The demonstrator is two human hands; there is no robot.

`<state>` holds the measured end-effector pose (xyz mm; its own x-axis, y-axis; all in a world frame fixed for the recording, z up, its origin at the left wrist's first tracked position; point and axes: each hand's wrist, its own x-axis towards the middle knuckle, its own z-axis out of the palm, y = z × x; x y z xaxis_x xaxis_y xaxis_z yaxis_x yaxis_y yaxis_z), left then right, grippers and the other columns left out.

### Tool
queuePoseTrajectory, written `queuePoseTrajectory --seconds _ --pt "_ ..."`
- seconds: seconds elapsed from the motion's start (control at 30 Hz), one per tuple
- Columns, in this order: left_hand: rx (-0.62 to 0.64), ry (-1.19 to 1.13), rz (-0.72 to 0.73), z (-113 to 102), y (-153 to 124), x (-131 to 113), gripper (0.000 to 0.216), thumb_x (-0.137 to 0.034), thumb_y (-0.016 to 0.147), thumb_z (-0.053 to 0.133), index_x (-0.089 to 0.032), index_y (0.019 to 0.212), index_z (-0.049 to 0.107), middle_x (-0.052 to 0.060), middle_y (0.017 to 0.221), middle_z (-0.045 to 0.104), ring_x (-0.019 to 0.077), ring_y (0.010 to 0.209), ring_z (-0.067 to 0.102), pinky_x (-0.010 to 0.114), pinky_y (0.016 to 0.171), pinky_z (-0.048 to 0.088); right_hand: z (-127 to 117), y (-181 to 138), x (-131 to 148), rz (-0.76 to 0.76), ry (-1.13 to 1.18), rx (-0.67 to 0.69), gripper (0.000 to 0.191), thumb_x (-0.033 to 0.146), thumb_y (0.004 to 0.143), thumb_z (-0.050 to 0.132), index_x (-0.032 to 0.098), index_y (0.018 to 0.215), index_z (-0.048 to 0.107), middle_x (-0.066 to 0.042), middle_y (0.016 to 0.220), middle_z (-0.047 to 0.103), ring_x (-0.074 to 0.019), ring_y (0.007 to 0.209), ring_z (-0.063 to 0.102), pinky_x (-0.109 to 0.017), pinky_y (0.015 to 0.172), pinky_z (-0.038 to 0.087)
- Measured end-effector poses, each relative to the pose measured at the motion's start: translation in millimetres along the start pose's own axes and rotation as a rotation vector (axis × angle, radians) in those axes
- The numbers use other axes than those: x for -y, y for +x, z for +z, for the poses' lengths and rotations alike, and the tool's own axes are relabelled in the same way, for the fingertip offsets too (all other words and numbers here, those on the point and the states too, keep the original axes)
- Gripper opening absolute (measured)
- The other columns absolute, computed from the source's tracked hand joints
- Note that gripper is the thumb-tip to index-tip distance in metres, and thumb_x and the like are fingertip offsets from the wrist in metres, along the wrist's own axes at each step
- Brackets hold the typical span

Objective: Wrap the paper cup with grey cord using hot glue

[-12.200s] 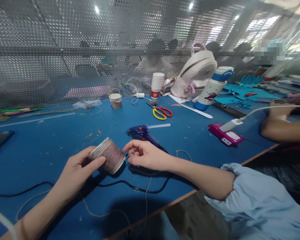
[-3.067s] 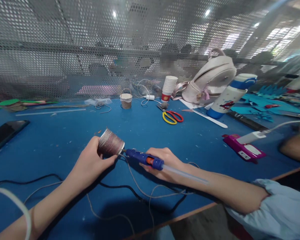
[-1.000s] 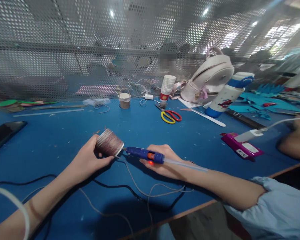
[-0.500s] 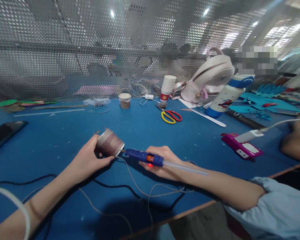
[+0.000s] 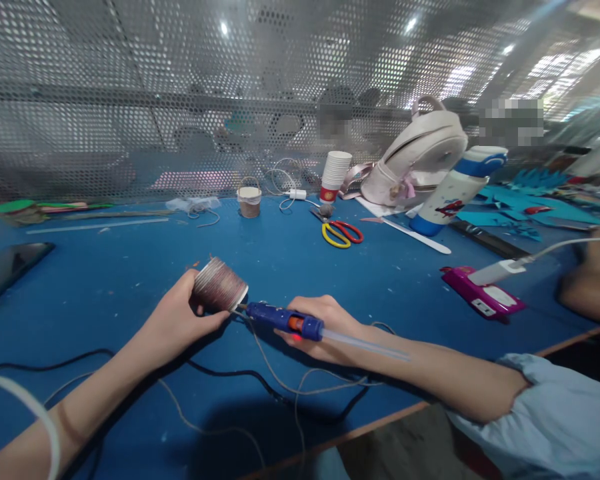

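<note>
My left hand (image 5: 187, 317) grips a paper cup (image 5: 220, 285) wound with grey-brown cord, tilted on its side with the rim toward the right. In my right hand (image 5: 325, 327) is a blue hot glue gun (image 5: 283, 320) with a clear glue stick (image 5: 365, 345) out of its back and a red light glowing below. The gun's nozzle is at the cup's lower rim; whether it touches I cannot tell. A thin grey cord (image 5: 265, 360) runs from the rim near my left thumb down across the blue table (image 5: 145, 280).
Scissors (image 5: 343, 235), a small cord-wrapped bucket (image 5: 250, 202), stacked paper cups (image 5: 336, 175), a backpack (image 5: 420, 160) and a bottle (image 5: 453, 190) stand or lie farther back. At right are a purple power strip (image 5: 483, 293) and another person's arm (image 5: 590, 283). A black cable (image 5: 250, 375) crosses in front.
My right hand has moved the glue gun slightly left and down, its nozzle now nearer the cup's lower rim. My left hand and the cup have hardly moved.
</note>
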<state>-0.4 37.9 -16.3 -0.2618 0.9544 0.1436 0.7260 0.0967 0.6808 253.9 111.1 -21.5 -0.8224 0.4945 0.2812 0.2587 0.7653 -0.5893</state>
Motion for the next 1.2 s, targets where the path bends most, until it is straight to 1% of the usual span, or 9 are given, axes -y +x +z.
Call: queuePoseTrajectory --seconds 0.1,0.23,0.43,0.6,0.67,0.83,0.97,1.03,1.2 --pt "-0.013 0.003 0.001 1.3 -0.7 -1.7 0.037 -0.049 0.064 0.069 -0.024 0.085 0.051 -0.005 0.066 0.052 0.0183 0.060 0.050 0.031 0.057 0.039 1.8 0.3 -1.3 -0.040 0.009 0.000 0.014 0.030 0.088 0.058 0.017 0.083 0.063 -0.005 0.076 0.071 -0.0130 0.060 0.063 -0.023 0.058 0.045" --pt "-0.020 -0.009 -0.014 1.0 -1.8 -4.6 0.038 -0.049 0.064 0.069 -0.024 0.086 0.051 -0.004 0.068 0.054 0.0186 0.061 0.050 0.031 0.057 0.039 2.5 0.1 -2.9 -0.041 -0.002 -0.002 0.012 0.028 0.088 0.059 0.018 0.085 0.063 -0.004 0.075 0.071 -0.0124 0.060 0.063 -0.022 0.058 0.045" --pt "-0.006 -0.034 -0.033 0.8 -0.4 -6.7 0.038 -0.050 0.063 0.069 -0.024 0.084 0.051 -0.004 0.068 0.054 0.0188 0.061 0.051 0.032 0.057 0.040 1.7 0.1 -3.7 0.006 -0.062 -0.090 0.014 0.030 0.088 0.061 0.018 0.080 0.062 -0.001 0.070 0.068 -0.0108 0.055 0.059 -0.021 0.055 0.041" --pt "-0.034 -0.027 -0.046 2.3 -1.4 -8.1 0.036 -0.050 0.061 0.069 -0.025 0.079 0.049 -0.005 0.064 0.052 0.0182 0.059 0.050 0.031 0.056 0.039 2.3 0.6 -2.7 -0.067 -0.046 -0.024 0.013 0.030 0.087 0.061 0.018 0.084 0.063 -0.003 0.072 0.069 -0.0121 0.058 0.060 -0.022 0.055 0.041" --pt "-0.035 -0.031 -0.046 2.8 -1.7 -9.1 0.036 -0.050 0.062 0.069 -0.025 0.078 0.048 -0.005 0.063 0.051 0.0177 0.059 0.049 0.031 0.055 0.038 3.2 0.5 -2.9 -0.080 -0.033 -0.012 0.013 0.030 0.087 0.060 0.018 0.083 0.062 -0.003 0.071 0.069 -0.0124 0.058 0.060 -0.022 0.054 0.041" --pt "-0.030 -0.034 -0.057 2.6 -1.5 -9.8 0.037 -0.050 0.062 0.069 -0.025 0.080 0.049 -0.005 0.064 0.052 0.0180 0.060 0.050 0.031 0.056 0.039 2.6 0.7 -2.4 -0.019 -0.008 -0.019 0.013 0.029 0.088 0.058 0.018 0.082 0.063 -0.004 0.075 0.071 -0.0128 0.061 0.063 -0.022 0.058 0.044" --pt "-0.018 -0.055 -0.056 1.7 -1.7 -9.1 0.039 -0.050 0.062 0.070 -0.024 0.083 0.051 -0.004 0.066 0.053 0.0179 0.060 0.050 0.031 0.055 0.039 -0.9 3.1 -0.2 0.073 -0.064 -0.076 0.018 0.034 0.088 0.060 0.019 0.079 0.063 -0.002 0.070 0.069 -0.0114 0.055 0.059 -0.022 0.055 0.041" --pt "-0.023 -0.057 -0.050 1.4 -1.7 -8.9 0.039 -0.050 0.061 0.071 -0.024 0.082 0.051 -0.005 0.065 0.053 0.0178 0.059 0.050 0.031 0.054 0.039 -2.3 4.4 -0.3 0.114 -0.062 -0.076 0.019 0.035 0.089 0.061 0.019 0.079 0.064 -0.002 0.071 0.069 -0.0116 0.057 0.061 -0.022 0.057 0.042" --pt "-0.026 -0.059 -0.022 1.6 -1.2 -5.3 0.039 -0.051 0.062 0.071 -0.024 0.081 0.051 -0.005 0.064 0.052 0.0179 0.059 0.050 0.031 0.054 0.039 -3.7 5.5 -4.4 0.106 -0.026 -0.106 0.021 0.036 0.089 0.062 0.018 0.078 0.065 -0.003 0.072 0.070 -0.0127 0.061 0.064 -0.021 0.058 0.042"
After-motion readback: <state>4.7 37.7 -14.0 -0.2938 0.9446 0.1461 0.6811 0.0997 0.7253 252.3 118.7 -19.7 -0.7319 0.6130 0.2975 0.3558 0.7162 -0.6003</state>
